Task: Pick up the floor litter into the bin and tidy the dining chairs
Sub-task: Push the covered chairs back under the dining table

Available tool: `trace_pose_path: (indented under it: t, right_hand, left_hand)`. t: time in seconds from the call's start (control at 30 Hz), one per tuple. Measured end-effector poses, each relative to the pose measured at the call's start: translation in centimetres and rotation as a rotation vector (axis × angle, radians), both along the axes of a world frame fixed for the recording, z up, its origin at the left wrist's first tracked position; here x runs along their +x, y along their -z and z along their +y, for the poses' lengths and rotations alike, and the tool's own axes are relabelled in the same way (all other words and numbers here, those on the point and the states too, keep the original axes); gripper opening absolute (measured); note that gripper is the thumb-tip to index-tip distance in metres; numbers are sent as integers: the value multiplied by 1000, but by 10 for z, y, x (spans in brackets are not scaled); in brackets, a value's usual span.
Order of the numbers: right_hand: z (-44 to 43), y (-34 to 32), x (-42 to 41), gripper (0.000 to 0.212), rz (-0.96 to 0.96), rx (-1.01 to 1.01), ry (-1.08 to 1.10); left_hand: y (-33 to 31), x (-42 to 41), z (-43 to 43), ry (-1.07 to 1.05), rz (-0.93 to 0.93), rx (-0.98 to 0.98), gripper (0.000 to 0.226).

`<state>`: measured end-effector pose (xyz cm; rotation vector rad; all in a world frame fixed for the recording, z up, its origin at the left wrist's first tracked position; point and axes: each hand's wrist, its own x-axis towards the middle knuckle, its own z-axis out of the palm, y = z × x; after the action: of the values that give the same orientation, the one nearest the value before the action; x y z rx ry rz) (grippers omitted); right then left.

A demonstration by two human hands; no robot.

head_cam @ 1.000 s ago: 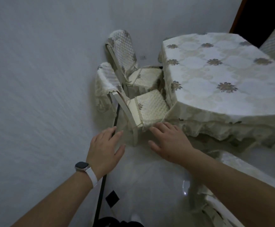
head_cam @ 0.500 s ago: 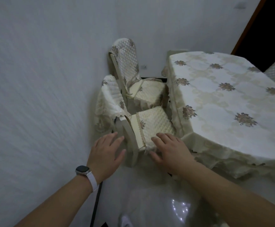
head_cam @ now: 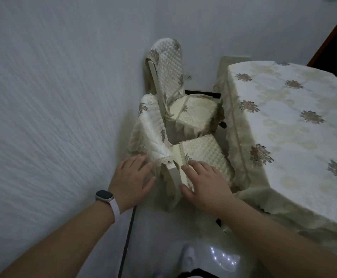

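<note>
In the head view we see the near dining chair [head_cam: 203, 155] on the floor at the table's [head_cam: 296, 121] left edge, with its seat against the hanging cloth. The left hand [head_cam: 132, 181], fingers straight and spread, touches the chair's back cover. The right hand [head_cam: 205, 182] lies flat on the near edge of the seat. Neither hand grips anything.

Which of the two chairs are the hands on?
The nearer chair: right hand rests on its seat, left hand at its backrest. The farther chair is untouched.
</note>
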<state>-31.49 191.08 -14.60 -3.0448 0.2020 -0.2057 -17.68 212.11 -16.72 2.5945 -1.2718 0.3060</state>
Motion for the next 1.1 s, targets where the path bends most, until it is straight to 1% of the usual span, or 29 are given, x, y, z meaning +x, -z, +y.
trace_pose_path:
  t: [0.2, 0.33, 0.5, 0.63, 0.73, 0.8, 0.9, 0.97, 1.1]
  right_hand:
    - [-12, 20, 70, 53, -54, 83, -69]
    - [-20, 29, 115, 50, -60, 163, -68]
    - [-33, 50, 151, 54, -8, 215, -88]
    - [-43, 57, 169, 55, 30, 265, -54]
    - [-44, 62, 175, 57, 48, 288, -39]
    - [-42, 66, 180, 58, 65, 290, -33]
    - [-34, 68, 185, 59, 90, 332, -16]
    - [-27, 69, 187, 60, 116, 340, 0]
    - [-14, 72, 189, 66, 164, 356, 87]
  left_hand:
    - [7, 43, -21, -25, 70, 39, 47]
    - [5, 83, -40, -26, 122, 66, 49]
    - [13, 137, -57, 2, 163, 107, 53]
    - [27, 158, -62, 28, 243, 104, 58]
    - [35, 171, -64, 107, 173, 107, 56]
    - [38, 185, -65, 151, 130, 136, 59]
    - [45, 205, -64, 251, 143, 198, 72]
    - [50, 219, -69, 327, 108, 224, 80]
    - [60, 234, -79, 430, 49, 160, 84]
